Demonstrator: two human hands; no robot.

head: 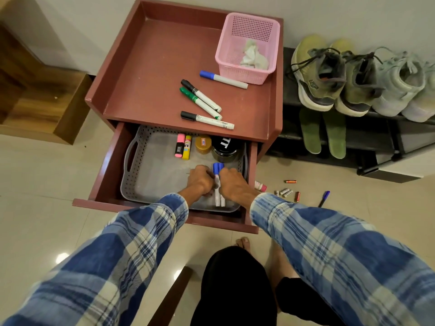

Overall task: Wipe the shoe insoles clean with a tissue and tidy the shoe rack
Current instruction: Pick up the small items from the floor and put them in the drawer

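Two flat green insoles (334, 137) stand against the rack (372, 137); left hand (200, 180) and right hand (235, 184) grip blue-capped markers (218, 167).

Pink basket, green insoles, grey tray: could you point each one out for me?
pink basket (244, 76), head view, on its front wall.
green insoles (310, 132), head view, on the middle of the one nearer the cabinet.
grey tray (150, 177), head view, on its bare floor.

1. Two flat green shoe insoles (310, 130) lie side by side on the lower shelf of the black shoe rack (372, 137), at right.
2. A crumpled white tissue (253, 55) sits inside the pink perforated plastic basket (242, 75), far right.
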